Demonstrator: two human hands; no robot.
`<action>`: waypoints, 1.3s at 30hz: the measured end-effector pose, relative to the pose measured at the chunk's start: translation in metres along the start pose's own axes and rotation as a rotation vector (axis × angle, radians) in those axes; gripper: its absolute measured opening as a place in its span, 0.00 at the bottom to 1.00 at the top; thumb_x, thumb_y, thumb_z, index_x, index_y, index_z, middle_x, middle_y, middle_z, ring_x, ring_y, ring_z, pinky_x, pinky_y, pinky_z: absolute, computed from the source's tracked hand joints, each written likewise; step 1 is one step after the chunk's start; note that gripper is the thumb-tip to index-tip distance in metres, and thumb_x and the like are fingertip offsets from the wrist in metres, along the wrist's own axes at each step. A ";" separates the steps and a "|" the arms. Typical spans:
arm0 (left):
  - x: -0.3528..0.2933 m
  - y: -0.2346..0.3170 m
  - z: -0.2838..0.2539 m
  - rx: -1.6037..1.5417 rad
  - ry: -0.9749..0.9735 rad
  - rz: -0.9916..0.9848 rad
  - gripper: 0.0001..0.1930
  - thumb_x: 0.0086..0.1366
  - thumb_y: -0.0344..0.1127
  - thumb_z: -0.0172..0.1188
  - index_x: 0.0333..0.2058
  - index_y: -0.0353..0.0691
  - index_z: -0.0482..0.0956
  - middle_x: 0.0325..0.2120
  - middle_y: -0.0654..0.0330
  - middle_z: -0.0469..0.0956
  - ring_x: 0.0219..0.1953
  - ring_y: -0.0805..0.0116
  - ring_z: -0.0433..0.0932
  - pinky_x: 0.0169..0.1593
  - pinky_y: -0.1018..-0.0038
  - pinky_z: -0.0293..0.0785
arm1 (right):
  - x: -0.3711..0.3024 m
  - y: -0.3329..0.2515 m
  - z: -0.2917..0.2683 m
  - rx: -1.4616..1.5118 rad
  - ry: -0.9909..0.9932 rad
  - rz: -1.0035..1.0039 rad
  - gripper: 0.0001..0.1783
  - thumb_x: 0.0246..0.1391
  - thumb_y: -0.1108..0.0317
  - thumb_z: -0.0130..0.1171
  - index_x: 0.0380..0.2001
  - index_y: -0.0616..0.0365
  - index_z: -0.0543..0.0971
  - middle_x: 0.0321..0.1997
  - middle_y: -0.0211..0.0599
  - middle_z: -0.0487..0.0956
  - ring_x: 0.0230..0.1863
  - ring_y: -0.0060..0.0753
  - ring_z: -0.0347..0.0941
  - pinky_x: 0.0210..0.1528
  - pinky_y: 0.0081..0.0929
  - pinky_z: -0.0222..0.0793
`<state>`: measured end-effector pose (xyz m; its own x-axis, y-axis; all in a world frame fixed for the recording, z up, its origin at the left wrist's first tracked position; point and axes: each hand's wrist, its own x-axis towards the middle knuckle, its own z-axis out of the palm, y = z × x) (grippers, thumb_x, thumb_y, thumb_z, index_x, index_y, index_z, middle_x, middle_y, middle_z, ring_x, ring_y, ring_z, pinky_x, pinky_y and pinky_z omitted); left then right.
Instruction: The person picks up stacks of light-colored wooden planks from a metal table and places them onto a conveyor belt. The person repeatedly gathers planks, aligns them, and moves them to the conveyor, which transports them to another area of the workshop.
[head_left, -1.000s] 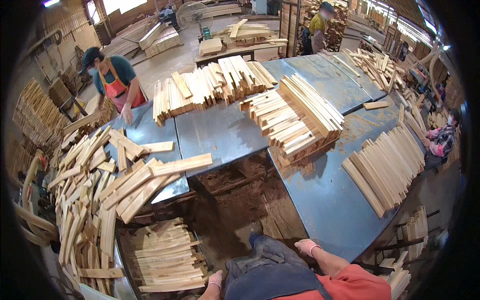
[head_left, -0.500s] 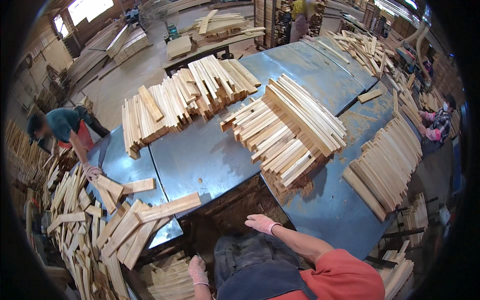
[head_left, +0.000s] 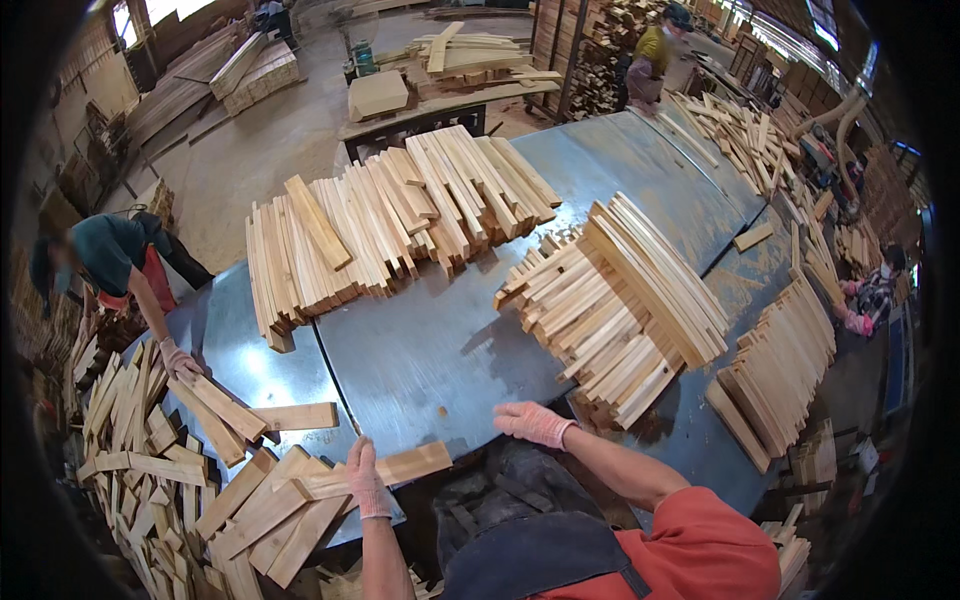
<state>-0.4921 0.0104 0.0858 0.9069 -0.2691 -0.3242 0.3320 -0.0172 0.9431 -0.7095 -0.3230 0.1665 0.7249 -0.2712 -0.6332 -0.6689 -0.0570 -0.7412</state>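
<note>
My left hand (head_left: 368,482), in a pale pink work glove, is raised with its fingers stretched upward at a wooden board (head_left: 415,464). That board lies across several others near the blue metal table's (head_left: 430,370) front edge; whether the glove touches it I cannot tell. My right hand (head_left: 533,424), gloved the same way, reaches left over the table edge with fingers extended and nothing in it. Beyond it lies a stack of wooden strips (head_left: 600,330), with more strips (head_left: 660,275) piled crosswise on top.
A long row of strips (head_left: 370,225) lies farther back, and another stack (head_left: 780,365) at right. Loose boards (head_left: 150,465) heap up at left, where a co-worker's gloved hand (head_left: 182,362) touches a board. Other people stand at back and far right.
My left hand has risen from beside my body to the board at the table edge. My right hand has shifted slightly up, toward the tabletop. The view has shifted with my head.
</note>
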 end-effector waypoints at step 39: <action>0.551 0.125 0.513 0.400 -0.165 0.121 0.45 0.61 0.37 0.78 0.72 0.28 0.65 0.69 0.38 0.71 0.73 0.46 0.69 0.74 0.57 0.66 | 0.531 -0.206 -0.467 -0.226 0.542 0.049 0.58 0.59 0.32 0.62 0.76 0.70 0.65 0.76 0.63 0.71 0.77 0.57 0.69 0.78 0.43 0.63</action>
<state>-0.0845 -0.6338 0.0626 0.8689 -0.4412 -0.2246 0.0706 -0.3386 0.9383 -0.2643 -0.9034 0.0868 0.5444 -0.7275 -0.4175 -0.7612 -0.2194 -0.6103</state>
